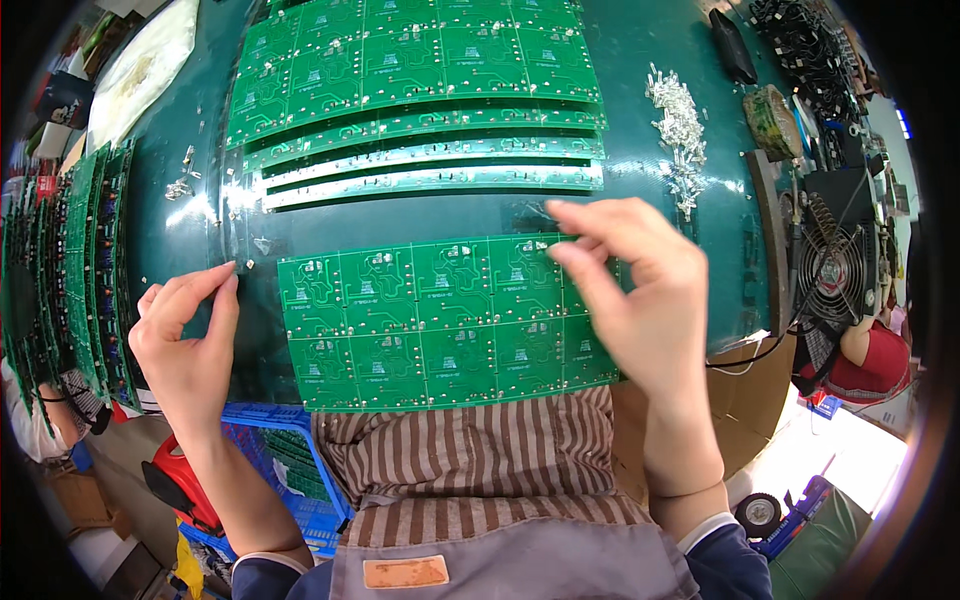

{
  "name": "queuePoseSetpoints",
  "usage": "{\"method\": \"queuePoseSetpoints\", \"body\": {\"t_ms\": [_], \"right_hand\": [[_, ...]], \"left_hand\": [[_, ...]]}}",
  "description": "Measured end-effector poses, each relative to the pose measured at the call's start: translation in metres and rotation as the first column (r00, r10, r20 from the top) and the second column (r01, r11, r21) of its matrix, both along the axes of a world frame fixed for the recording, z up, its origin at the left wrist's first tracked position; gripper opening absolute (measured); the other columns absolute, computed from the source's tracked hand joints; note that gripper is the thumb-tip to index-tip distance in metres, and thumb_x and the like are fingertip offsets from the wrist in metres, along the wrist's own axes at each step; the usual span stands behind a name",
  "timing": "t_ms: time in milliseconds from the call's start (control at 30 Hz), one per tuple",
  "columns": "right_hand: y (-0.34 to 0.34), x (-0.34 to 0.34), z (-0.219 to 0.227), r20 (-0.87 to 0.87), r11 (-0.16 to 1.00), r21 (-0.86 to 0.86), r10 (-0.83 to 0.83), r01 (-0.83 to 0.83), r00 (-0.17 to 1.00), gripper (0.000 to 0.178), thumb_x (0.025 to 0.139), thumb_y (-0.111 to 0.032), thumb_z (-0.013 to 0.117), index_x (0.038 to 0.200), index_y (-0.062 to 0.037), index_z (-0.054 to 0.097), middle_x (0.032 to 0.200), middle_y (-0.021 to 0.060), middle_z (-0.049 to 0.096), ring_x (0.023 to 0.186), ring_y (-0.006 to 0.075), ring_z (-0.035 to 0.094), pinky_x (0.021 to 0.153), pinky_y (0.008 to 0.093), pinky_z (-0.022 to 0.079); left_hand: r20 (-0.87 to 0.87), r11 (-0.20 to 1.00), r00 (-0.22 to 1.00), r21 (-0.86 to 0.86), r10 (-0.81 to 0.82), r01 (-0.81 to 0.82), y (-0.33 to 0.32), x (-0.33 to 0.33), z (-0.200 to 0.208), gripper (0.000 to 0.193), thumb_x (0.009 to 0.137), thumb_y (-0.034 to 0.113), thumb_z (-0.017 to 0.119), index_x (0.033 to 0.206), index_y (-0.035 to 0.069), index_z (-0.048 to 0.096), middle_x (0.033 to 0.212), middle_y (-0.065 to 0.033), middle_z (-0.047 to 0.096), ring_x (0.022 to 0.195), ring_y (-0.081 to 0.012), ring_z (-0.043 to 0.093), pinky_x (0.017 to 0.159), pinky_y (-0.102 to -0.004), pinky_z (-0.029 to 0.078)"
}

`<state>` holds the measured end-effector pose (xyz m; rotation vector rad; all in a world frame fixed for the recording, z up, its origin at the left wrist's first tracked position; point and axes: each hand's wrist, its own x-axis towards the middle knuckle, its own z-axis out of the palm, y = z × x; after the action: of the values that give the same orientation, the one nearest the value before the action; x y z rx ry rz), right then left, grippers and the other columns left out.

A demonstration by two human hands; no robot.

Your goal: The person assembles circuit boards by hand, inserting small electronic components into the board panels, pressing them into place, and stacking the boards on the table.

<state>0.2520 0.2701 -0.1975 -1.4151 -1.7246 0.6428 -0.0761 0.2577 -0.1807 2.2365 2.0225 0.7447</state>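
Observation:
A green printed circuit board panel lies flat in front of me, its near edge by my striped apron. Small white parts dot its surface. My right hand hovers over the board's far right corner, the thumb and forefinger apart with nothing visible between them. Left of the board, my left hand is closed in a pinch above the table. Whatever its fingertips hold, if anything, is too small to name. Beyond the board stands a stack of similar green panels, overlapping in steps.
A pile of small clear components lies at the right on the green table. Upright boards stand at the left. A fan and a black cable bundle are at the right. A blue crate sits below the table edge.

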Motion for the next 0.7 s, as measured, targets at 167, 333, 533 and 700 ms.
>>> {"method": "queuePoseSetpoints", "body": {"t_ms": [167, 333, 533, 700], "right_hand": [[0.03, 0.045, 0.001, 0.075, 0.94, 0.003, -0.339, 0.34, 0.938, 0.011, 0.088, -0.009, 0.075, 0.098, -0.0041, 0.075, 0.084, 0.004, 0.072, 0.067, 0.0091, 0.055, 0.064, 0.0246, 0.047], [0.048, 0.063, 0.015, 0.491, 0.926, 0.093, -0.362, 0.365, 0.793, 0.014, 0.088, -0.013, 0.073, 0.098, -0.0045, 0.069, 0.085, 0.0049, 0.067, 0.072, 0.0158, 0.054, 0.071, 0.0289, 0.045], [0.045, 0.062, 0.004, 0.494, 0.947, 0.162, -0.321, 0.278, 0.808, 0.011, 0.091, -0.007, 0.067, 0.102, -0.0033, 0.065, 0.087, 0.0084, 0.066, 0.077, 0.0177, 0.059, 0.072, 0.0304, 0.046], [0.023, 0.031, 0.013, 0.377, 0.93, -0.055, -0.317, 0.363, 0.87, 0.009, 0.095, -0.001, 0.062, 0.104, -0.0013, 0.063, 0.089, 0.0013, 0.059, 0.083, 0.0098, 0.055, 0.075, 0.0238, 0.044]], "left_hand": [[0.338, 0.977, 0.922, -0.158, 0.19, -0.144, -0.006, 0.001, 0.007, 0.011, 0.081, -0.001, 0.076, 0.092, 0.001, 0.077, 0.083, -0.007, 0.075, 0.077, -0.0111, 0.066, 0.076, -0.0261, 0.049], [0.528, 0.988, 0.849, -0.146, 0.029, 0.058, -0.002, 0.019, 0.013, 0.007, 0.081, 0.002, 0.078, 0.088, 0.002, 0.076, 0.08, -0.0058, 0.074, 0.073, -0.0109, 0.067, 0.072, -0.0249, 0.051], [0.366, 0.994, 0.93, -0.082, -0.031, 0.065, -0.002, 0.028, 0.007, 0.005, 0.082, 0.007, 0.077, 0.085, 0.005, 0.073, 0.074, -0.0044, 0.07, 0.066, -0.0158, 0.066, 0.075, -0.0297, 0.044], [0.31, 0.988, 0.95, -0.128, -0.042, 0.085, 0.001, 0.028, 0.007, 0.007, 0.084, 0.003, 0.076, 0.087, -0.001, 0.072, 0.076, -0.005, 0.07, 0.07, -0.0104, 0.062, 0.069, -0.0253, 0.049]]}}
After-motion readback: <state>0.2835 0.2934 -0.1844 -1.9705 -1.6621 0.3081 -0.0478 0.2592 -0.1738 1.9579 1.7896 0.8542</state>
